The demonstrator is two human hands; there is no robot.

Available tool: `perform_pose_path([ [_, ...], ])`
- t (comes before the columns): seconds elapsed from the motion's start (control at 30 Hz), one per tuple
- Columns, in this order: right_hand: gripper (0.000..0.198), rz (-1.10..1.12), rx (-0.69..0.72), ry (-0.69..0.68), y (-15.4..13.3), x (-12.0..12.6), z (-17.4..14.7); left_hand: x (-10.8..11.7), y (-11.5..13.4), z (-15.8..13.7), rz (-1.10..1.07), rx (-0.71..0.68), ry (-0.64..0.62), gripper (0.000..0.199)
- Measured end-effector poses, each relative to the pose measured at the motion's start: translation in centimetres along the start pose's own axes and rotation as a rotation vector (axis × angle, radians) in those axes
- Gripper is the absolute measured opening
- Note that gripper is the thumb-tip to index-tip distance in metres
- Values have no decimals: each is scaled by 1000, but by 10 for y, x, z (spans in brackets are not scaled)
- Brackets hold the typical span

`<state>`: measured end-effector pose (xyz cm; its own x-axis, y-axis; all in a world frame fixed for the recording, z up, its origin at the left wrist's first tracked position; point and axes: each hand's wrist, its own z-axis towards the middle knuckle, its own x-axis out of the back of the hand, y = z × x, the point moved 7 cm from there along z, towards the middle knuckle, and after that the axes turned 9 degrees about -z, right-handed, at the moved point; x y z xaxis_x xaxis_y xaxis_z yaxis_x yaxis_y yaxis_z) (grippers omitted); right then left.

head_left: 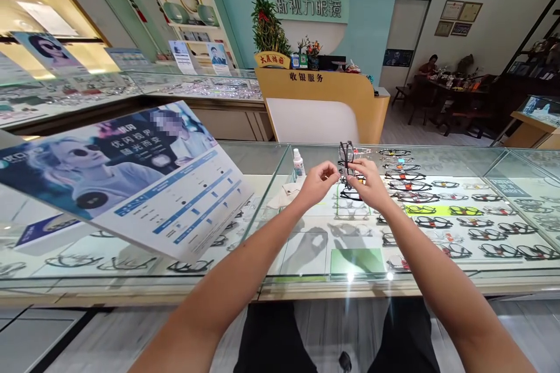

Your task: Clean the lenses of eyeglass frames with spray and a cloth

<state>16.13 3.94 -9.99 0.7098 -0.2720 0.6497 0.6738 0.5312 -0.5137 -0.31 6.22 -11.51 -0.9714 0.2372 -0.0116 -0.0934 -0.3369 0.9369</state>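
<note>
Dark-framed eyeglasses are held up on edge over the glass counter, between the thumb and fingers of my right hand. Close by on the left is my left hand, its thumb and fingertips pinched together beside the eyeglasses. Whether anything small sits in that pinch is too fine to see. Left of my hands, a small white spray bottle stands upright on the counter, and a pale cloth lies in front of it.
Under the glass counter top are rows of eyeglasses and a green card. A large printed sign leans at the left. Beyond stands a cashier desk; a person sits far back right.
</note>
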Motion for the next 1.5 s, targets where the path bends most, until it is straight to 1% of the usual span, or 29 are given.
perform_pose_path([
  [0.17,33,-36,40,29,-8,3,-3,1,2,-1,19,-27,12,25],
  [0.3,33,-99,69,25,-16,3,-4,2,8,-4,71,-38,22,35],
  [0.43,33,-166,100,-10,-24,0,-6,6,14,-7,132,-69,68,29],
  [0.57,37,-218,134,-27,-30,-1,-8,6,14,-9,154,-95,100,34],
  [0.67,38,-205,172,-2,-36,1,-9,6,14,-11,175,-140,127,37],
  [0.73,36,-153,174,53,-39,5,-9,8,16,-11,205,-188,159,38],
  [0.8,32,-47,94,130,-36,11,-8,11,18,-12,246,-242,196,38],
  [0.87,30,152,-87,141,-24,12,-6,13,20,-13,289,-294,216,38],
  [0.93,39,418,-324,44,-8,1,-6,12,23,-15,331,-336,199,38],
  [1.0,48,673,-520,-71,2,-14,-9,8,25,-16,368,-366,141,35],
  [1.03,51,776,-590,-98,4,-19,-10,5,26,-17,382,-375,105,32],
  [1.1,53,927,-680,-96,7,-25,-12,0,27,-18,401,-383,38,27],
  [1.2,50,1044,-750,-81,7,-29,-14,-4,27,-17,407,-363,-19,23],
  [1.33,51,1089,-773,-66,7,-29,-15,-4,23,-14,344,-291,-46,17],
  [1.4,54,1089,-753,-65,7,-28,-14,-3,17,-12,278,-232,-34,18],
  [1.5,53,1044,-667,-88,6,-25,-10,-2,4,-7,134,-98,-30,31],
])
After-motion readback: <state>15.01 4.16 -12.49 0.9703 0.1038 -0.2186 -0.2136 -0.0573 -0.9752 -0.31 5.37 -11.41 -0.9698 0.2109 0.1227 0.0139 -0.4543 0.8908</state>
